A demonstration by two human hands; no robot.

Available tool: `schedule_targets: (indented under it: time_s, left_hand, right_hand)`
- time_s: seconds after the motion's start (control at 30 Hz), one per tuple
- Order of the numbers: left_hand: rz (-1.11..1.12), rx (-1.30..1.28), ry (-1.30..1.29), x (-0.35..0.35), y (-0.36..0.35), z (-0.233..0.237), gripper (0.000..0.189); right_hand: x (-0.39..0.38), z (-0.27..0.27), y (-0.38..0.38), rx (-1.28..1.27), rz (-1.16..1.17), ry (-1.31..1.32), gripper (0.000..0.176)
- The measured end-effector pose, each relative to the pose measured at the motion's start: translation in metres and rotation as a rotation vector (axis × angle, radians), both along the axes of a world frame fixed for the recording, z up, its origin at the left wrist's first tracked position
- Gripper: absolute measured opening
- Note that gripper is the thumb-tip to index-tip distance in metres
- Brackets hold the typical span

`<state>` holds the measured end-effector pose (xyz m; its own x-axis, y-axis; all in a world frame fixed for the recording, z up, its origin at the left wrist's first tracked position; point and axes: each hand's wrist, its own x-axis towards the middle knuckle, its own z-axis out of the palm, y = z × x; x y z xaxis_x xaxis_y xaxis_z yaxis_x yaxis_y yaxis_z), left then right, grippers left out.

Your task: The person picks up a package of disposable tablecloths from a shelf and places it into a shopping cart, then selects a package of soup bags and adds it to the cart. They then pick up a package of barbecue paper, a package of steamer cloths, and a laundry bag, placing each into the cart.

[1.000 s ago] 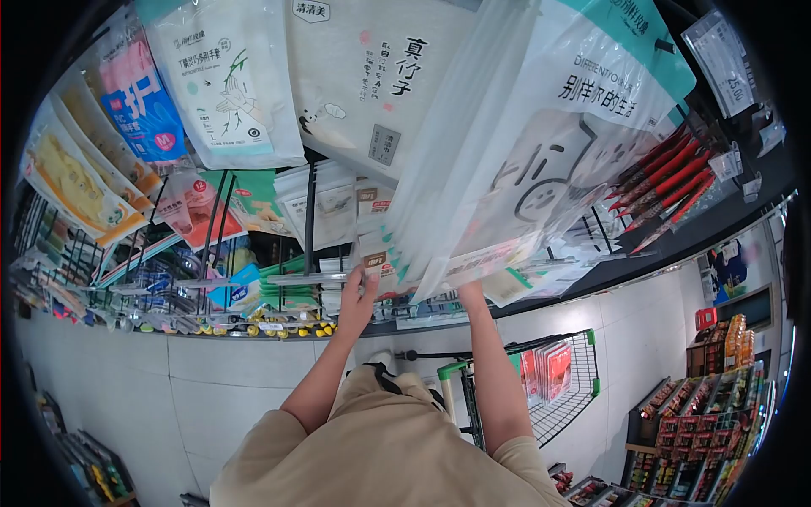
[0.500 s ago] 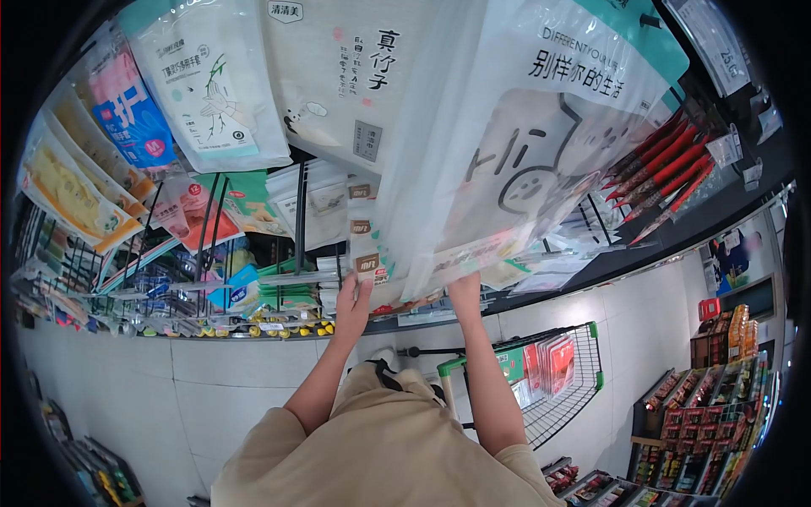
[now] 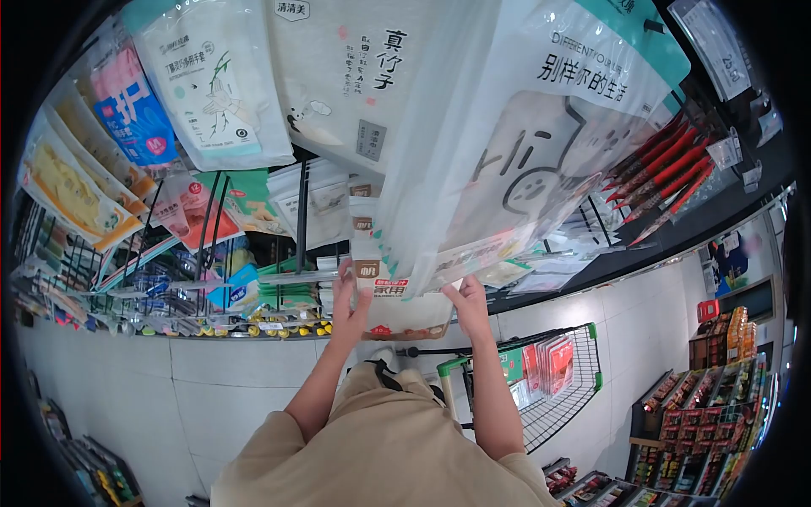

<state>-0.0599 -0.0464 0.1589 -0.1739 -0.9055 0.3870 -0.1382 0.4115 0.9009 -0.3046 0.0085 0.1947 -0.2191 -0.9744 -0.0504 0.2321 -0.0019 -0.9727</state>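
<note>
My left hand (image 3: 350,306) grips the left edge of a flat packet (image 3: 407,316) with brown and red print, its fingers pointing up along the side. At the packet's right edge, the thumb and fingers of my right hand (image 3: 470,305) are closed on it. The packet's upper part is hidden under a large clear pouch with a grey cartoon figure (image 3: 541,160). More packets with the same brown label (image 3: 361,224) hang behind it. Left of that pouch hangs a white pack with a panda drawing (image 3: 342,101).
Glove packs (image 3: 135,110) and other bags hang from rack hooks on the left. A wire shopping cart (image 3: 583,397) with red packets stands on the tiled floor to the right. Red packs (image 3: 667,160) hang far right; stocked shelves (image 3: 701,422) stand beyond the cart.
The flat packet has come down and toward me from beneath the large pouch, so more of it shows. My right hand has shifted slightly right, and its fingers are now visible.
</note>
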Motion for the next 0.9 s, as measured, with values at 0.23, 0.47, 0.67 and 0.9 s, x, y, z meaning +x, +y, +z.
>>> schedule_targets:
  time_s: [0.23, 0.47, 0.67, 0.9]
  left_hand:
    - [-0.143, 0.183, 0.274, 0.000, -0.010, -0.003, 0.036]
    - [-0.169, 0.426, 0.422, -0.001, 0.032, 0.023, 0.022]
    - [-0.166, 0.492, 0.379, 0.002, 0.052, 0.014, 0.023]
    - [-0.205, 0.508, 0.407, -0.005, 0.066, 0.016, 0.023]
  right_hand:
    - [0.008, 0.002, 0.005, -0.034, 0.009, -0.126, 0.030]
    - [0.007, 0.012, 0.022, 0.008, -0.047, -0.059, 0.028]
    - [0.005, 0.026, 0.038, 0.020, -0.048, -0.002, 0.028]
    - [0.006, 0.011, 0.069, 0.116, -0.080, -0.021, 0.029]
